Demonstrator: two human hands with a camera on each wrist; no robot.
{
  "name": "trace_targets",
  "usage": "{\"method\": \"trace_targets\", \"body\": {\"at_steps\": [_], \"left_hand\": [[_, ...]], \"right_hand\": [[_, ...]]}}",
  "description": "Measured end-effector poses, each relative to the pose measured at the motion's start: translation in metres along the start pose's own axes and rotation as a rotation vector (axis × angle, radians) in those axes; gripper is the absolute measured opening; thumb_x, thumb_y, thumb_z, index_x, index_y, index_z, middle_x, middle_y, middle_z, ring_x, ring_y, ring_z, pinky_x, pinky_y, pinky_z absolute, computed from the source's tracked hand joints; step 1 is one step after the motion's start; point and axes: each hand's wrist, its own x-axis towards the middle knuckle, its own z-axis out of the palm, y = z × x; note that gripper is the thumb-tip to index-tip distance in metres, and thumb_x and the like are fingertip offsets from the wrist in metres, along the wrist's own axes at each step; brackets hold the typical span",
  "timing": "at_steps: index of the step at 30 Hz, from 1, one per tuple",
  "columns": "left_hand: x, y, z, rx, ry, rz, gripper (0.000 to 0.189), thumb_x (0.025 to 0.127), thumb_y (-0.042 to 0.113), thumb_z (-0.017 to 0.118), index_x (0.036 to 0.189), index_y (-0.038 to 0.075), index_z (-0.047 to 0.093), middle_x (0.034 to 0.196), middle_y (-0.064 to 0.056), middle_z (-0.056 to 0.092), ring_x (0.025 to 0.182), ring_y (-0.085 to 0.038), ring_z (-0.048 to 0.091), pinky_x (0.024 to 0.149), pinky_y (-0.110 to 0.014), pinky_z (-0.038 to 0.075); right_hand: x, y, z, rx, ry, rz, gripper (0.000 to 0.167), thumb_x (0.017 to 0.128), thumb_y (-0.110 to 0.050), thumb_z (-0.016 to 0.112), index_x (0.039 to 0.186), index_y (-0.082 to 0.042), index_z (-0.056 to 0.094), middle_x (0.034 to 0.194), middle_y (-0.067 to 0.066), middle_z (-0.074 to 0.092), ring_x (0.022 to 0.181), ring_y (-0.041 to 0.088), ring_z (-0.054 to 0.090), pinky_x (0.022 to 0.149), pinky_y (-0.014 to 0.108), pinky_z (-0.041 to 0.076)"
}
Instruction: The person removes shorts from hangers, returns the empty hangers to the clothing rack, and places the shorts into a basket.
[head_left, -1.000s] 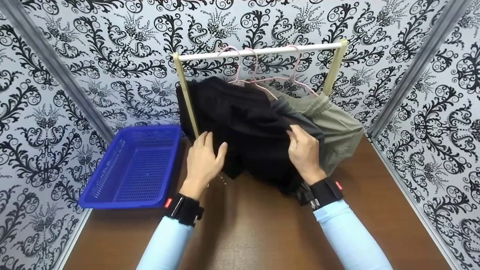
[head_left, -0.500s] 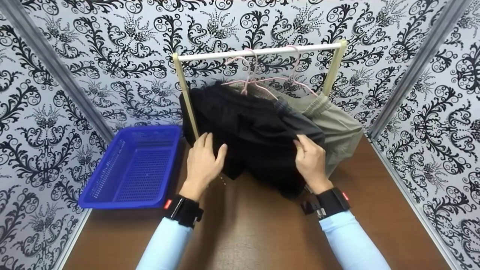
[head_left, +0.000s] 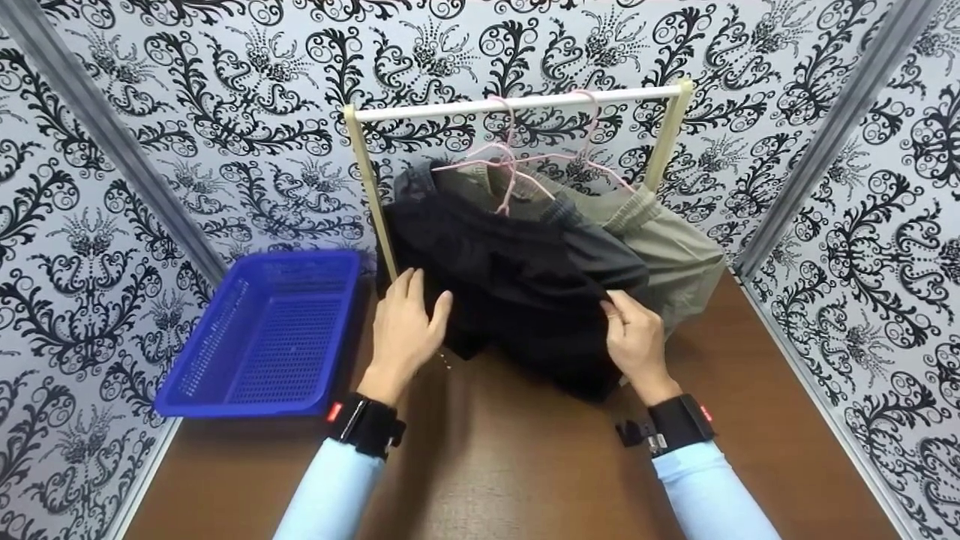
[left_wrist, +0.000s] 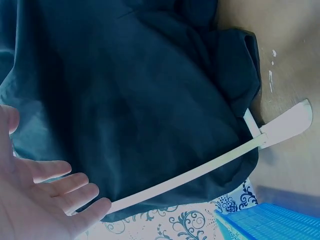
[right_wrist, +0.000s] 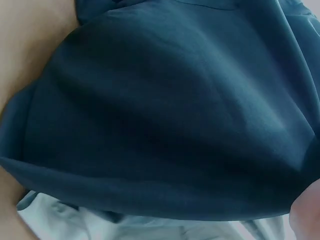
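Black shorts sag in front of the clothes rack, with a pink hanger at their waistband. That hanger's hook sits below the white rod, off it. My right hand pinches the right edge of the black shorts; only a fingertip shows in the right wrist view. At the rack's left post, my left hand has its fingers extended, touching near the post and the black cloth. Behind hang dark grey shorts and khaki shorts on pink hangers.
To the left, a blue plastic basket stands on the brown table. Patterned panels enclose the back and both sides. In the left wrist view, the rack's foot lies close to the basket.
The black shorts' hanger hook has come off the rod and dropped below it. My right hand has moved right and toward me, drawing the shorts along. My left hand stays nearly still.
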Motion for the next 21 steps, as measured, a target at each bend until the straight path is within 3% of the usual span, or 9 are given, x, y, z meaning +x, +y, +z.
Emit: {"method": "trace_targets", "body": {"at_steps": [8,14,21], "left_hand": [[-0.003,-0.001,-0.001,-0.009,-0.009,-0.009,0.063,0.102,0.040,0.055,0.143,-0.008,0.053,0.148,-0.027,0.052,0.137,-0.043,0.049,0.108,-0.059,0.042],[-0.006,-0.003,0.000,-0.012,-0.006,-0.009,0.063,0.103,0.039,0.055,0.143,-0.009,0.053,0.150,-0.026,0.050,0.139,-0.043,0.048,0.109,-0.058,0.041],[-0.011,-0.006,0.002,-0.009,0.006,-0.004,0.062,0.102,0.039,0.056,0.142,-0.009,0.053,0.149,-0.026,0.051,0.138,-0.043,0.048,0.108,-0.059,0.041]], "right_hand": [[-0.014,0.007,-0.008,0.019,-0.013,0.014,0.011,0.091,0.008,0.068,0.096,0.001,0.074,0.086,0.014,0.075,0.074,0.031,0.073,0.067,0.038,0.052],[-0.022,0.011,-0.014,0.012,-0.021,0.027,0.016,0.089,0.011,0.069,0.097,-0.001,0.076,0.090,0.013,0.077,0.080,0.034,0.074,0.072,0.036,0.054],[-0.031,0.015,-0.021,0.044,-0.025,0.044,0.018,0.088,0.013,0.068,0.097,0.000,0.076,0.089,0.015,0.077,0.075,0.033,0.072,0.075,0.014,0.048]]}}
